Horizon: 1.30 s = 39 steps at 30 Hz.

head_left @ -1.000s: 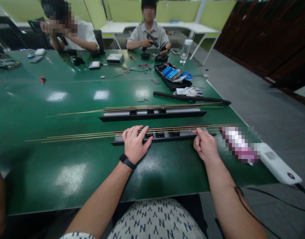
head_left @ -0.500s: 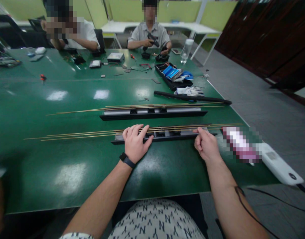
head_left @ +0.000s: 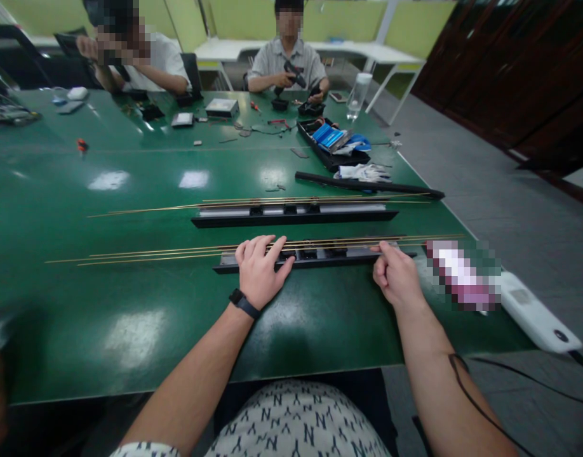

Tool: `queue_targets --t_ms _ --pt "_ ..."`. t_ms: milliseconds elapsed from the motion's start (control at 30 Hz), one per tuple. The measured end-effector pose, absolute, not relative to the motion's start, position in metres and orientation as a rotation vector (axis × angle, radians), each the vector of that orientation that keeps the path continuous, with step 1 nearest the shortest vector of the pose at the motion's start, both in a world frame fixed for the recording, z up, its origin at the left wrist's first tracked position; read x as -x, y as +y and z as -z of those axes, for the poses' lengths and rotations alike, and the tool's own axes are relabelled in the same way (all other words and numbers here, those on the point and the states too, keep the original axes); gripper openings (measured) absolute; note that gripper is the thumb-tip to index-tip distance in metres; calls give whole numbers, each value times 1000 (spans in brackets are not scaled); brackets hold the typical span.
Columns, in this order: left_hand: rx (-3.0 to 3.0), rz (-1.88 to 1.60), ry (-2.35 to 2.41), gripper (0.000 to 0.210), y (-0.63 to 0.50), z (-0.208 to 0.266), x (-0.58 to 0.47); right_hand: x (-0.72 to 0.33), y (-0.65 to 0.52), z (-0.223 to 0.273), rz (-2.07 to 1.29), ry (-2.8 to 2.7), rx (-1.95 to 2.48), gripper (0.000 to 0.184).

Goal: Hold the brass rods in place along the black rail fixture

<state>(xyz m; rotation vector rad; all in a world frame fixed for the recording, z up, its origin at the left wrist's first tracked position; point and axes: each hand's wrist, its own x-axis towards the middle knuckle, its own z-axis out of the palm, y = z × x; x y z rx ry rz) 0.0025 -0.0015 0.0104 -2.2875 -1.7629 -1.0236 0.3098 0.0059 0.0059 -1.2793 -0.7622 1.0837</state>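
Observation:
Across the near black channel-like bar point(head_left: 353, 259) with a pale inner strip lie several thin brass-coloured rods point(head_left: 153, 254), which stick out well past its left end. My left hand point(head_left: 261, 271) rests open over the rods and the bar's left part, fingers spread, thumb towards the front edge. At the bar's right end is my right hand point(head_left: 396, 273), its fingers curled and the index finger reaching to the rods. What its fingertips pinch, if anything, is too small to make out. Beyond, a second similar bar point(head_left: 291, 221) lies parallel, with more thin rods point(head_left: 153, 209) along it.
A long black strip point(head_left: 368, 185), gloves point(head_left: 362, 172) and a black tray point(head_left: 315, 145) lie farther back. At right are a blurred pink item point(head_left: 463, 279) and a white corded device point(head_left: 534, 314) by the table edge. Two people sit opposite, one holding a power drill point(head_left: 295, 75).
Both hands keep almost the same place on the near bar and rods. The view has shifted very slightly. The person at far left has moved their raised hands a little.

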Motion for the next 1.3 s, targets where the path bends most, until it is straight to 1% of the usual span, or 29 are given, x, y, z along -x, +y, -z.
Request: queue_targets --t_ms 900,1300 --pt "2285 1007 -1742 39 -2 -11 -2 -309 4 -5 -1038 -746 1265 34" --pt "2273 998 -1735 42 -1 -7 -1 -309 5 -7 -1009 -718 1286 33"
